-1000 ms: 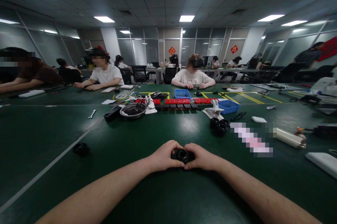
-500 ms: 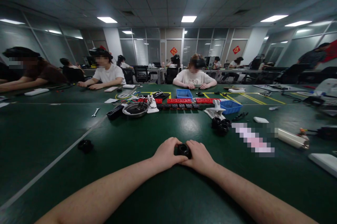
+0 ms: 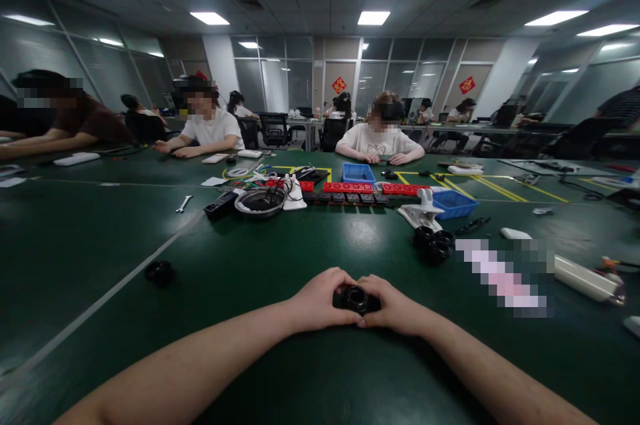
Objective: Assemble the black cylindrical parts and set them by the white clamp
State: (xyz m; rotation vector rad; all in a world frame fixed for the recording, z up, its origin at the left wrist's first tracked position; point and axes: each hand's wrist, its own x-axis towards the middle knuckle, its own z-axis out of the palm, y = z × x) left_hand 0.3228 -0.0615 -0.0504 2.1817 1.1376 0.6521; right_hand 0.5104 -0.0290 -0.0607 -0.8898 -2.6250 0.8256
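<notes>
A black, round, hollow plastic part (image 3: 356,300) is upright on the green table, its open ring facing up. Around its left side curls my left hand (image 3: 320,300), thumb at the front and fingers behind. My right hand (image 3: 397,305) arches round the other side in the same way, and dark space shows between its palm and the part. The thumb tips meet in front of the part. Fingertip contact at the back is partly hidden. Another black part (image 3: 160,272) lies off to the left, and several similar black parts (image 3: 433,245) are clustered at right.
Beyond my hands are a white clamp stand (image 3: 421,213), blue bins (image 3: 453,204) (image 3: 358,174), red socket strips (image 3: 347,187) and a round metal pan (image 3: 260,201). A wrench (image 3: 184,204) lies at left, a cream cylinder (image 3: 585,278) at right. Co-workers sit across the table.
The view has tipped down and shifted slightly. My right palm has drawn away from the black part, leaving a gap, and the thumb tips now meet in front of it.
</notes>
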